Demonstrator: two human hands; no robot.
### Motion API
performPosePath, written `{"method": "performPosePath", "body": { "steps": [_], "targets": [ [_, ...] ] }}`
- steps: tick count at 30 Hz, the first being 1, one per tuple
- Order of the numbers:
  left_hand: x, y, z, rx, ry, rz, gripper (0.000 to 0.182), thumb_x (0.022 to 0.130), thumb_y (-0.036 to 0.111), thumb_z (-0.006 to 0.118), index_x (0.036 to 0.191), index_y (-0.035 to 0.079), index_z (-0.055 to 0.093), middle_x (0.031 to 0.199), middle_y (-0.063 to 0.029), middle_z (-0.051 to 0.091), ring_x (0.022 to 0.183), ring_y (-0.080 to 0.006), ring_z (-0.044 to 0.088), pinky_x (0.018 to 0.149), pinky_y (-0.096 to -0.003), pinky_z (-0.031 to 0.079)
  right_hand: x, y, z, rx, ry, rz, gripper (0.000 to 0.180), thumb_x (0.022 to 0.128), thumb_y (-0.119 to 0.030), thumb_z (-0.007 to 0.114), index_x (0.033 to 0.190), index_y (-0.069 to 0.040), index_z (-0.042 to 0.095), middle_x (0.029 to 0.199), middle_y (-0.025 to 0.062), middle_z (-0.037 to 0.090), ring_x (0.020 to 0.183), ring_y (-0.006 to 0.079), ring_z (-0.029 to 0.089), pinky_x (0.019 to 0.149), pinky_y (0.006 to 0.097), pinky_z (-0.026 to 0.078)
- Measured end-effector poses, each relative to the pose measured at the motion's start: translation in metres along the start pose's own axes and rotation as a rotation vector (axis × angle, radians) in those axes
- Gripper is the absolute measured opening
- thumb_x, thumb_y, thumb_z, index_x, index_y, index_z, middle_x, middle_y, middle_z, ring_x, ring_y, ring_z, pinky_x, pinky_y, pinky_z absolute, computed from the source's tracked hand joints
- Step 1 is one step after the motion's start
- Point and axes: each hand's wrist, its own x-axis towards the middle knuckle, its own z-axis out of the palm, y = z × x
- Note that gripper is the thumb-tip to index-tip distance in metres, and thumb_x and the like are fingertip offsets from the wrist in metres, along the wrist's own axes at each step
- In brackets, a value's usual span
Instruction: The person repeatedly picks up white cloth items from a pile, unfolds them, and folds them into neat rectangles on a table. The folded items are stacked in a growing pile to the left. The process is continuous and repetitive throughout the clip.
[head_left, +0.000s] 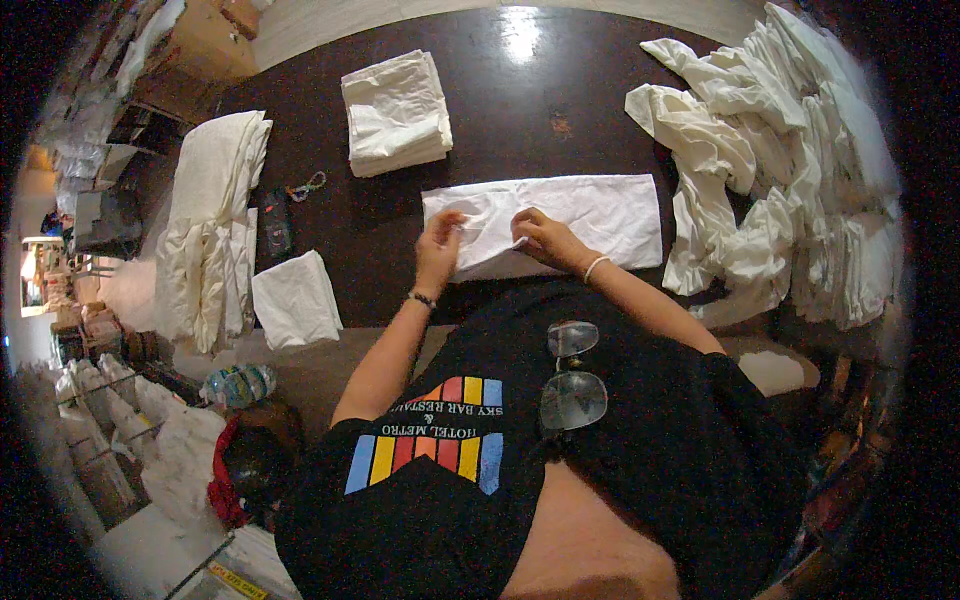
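Observation:
On the dark table (510, 112) lies a white cloth (607, 217), folded into a long rectangle, close to my body. My left hand (441, 244) is at its left part, fingers bent at the fabric; whether they pinch it is unclear. Near the cloth's middle, my right hand (547, 236) pinches its near edge, which is lifted a little. A stack of folded white cloths (397, 112) sits beyond, to the left. Nearer me on the left is a small folded white cloth (296, 300).
Long folded cloths (217, 172) lie at the table's left, beside a dark handheld object (277, 225) and a small coiled cord (307, 186). Crumpled white cloths (712, 142) and several stacked cloths (847, 195) fill the right side. A cardboard box (210, 45) stands beyond the far left corner.

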Motion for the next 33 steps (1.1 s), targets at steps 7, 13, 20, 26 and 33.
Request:
{"method": "performPosePath", "body": {
  "steps": [7, 13, 20, 26, 33],
  "targets": [
    [0.053, -0.025, -0.018, 0.633, 0.119, 0.102, 0.021, 0.079, 0.011, 0.07, 0.099, 0.004, 0.07, 0.099, -0.0139, 0.067, 0.088, -0.0298, 0.064, 0.08, -0.0382, 0.052, -0.012, 0.011, 0.014, 0.041, -0.064, 0.109, 0.031, 0.086, -0.003, 0.057, 0.115, -0.01, 0.06, 0.136, 0.008, 0.055, 0.113, 0.0292, 0.062, 0.092, 0.0374, 0.051],
    [0.097, -0.01, -0.035, 0.504, -0.317, 0.105, 0.017, 0.086, 0.019, 0.068, 0.097, 0.006, 0.07, 0.092, -0.0088, 0.068, 0.081, -0.0229, 0.061, 0.078, -0.0338, 0.05, -0.011, 0.018, 0.017, 0.05, 0.005, 0.055, 0.033, 0.082, 0.005, 0.062, 0.112, -0.008, 0.059, 0.138, 0.0083, 0.054, 0.112, 0.0311, 0.062, 0.093, 0.0356, 0.052],
    [0.121, 0.017, -0.058, 0.483, -0.427, 0.024, 0.022, 0.091, 0.022, 0.066, 0.108, 0.008, 0.067, 0.093, -0.0051, 0.069, 0.089, -0.0172, 0.064, 0.082, -0.0312, 0.05, -0.008, 0.018, 0.014, 0.066, -0.007, 0.067, 0.029, 0.085, -0.002, 0.065, 0.113, -0.006, 0.06, 0.132, 0.0126, 0.057, 0.114, 0.0335, 0.06, 0.093, 0.038, 0.051],
    [0.083, 0.039, -0.029, 0.155, -0.523, -0.031, 0.056, 0.084, 0.037, 0.074, 0.134, 0.017, 0.056, 0.12, -0.0112, 0.064, 0.108, -0.0214, 0.06, 0.097, -0.0377, 0.044, 0.042, -0.019, -0.017, 0.037, 0.146, 0.072, 0.022, 0.09, -0.019, 0.068, 0.107, -0.006, 0.063, 0.101, 0.0161, 0.065, 0.095, 0.0329, 0.066, 0.078, 0.0385, 0.053],
    [0.044, 0.017, -0.033, 0.407, -0.071, -0.162, 0.08, 0.076, 0.009, 0.074, 0.147, 0.014, 0.036, 0.128, -0.0162, 0.06, 0.114, -0.0287, 0.06, 0.091, -0.0402, 0.05, 0.057, -0.045, -0.019, 0.0, 0.292, -0.049, 0.053, 0.09, -0.022, 0.067, 0.136, -0.014, 0.044, 0.149, 0.0161, 0.037, 0.12, 0.0401, 0.053, 0.097, 0.0427, 0.05]
  ]
}}
